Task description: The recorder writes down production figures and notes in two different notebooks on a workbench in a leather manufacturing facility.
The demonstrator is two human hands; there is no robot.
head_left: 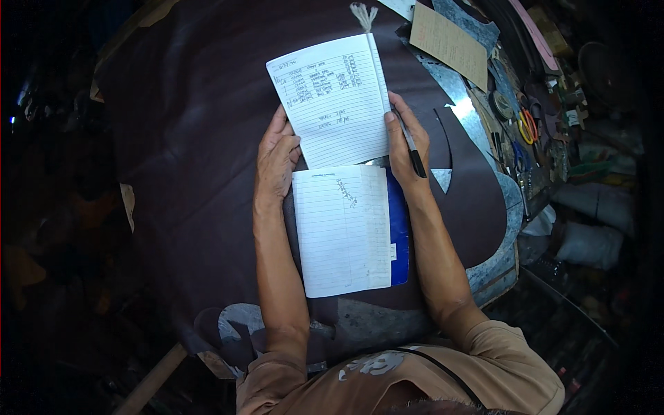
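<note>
Both my hands hold up a lined notebook (339,142) with handwriting on its upper half. My left hand (278,155) is closed on its lower left edge, thumb on the page. At the right edge my right hand (409,142) grips the notebook, and a pen (415,153) with a black end slants along that hand. A pale frayed tassel (363,16) sticks out at the notebook's top. Just below, between my forearms, an open lined notebook (332,228) with a blue cover (399,235) lies on dark brown leather.
The dark brown leather sheet (187,138) covers most of the table, whose worn metal-like top (512,207) shows at the right. A handwritten tan card (449,45) lies at the upper right. Orange-handled scissors (528,126), a round tape roll (501,104) and other tools crowd the right edge.
</note>
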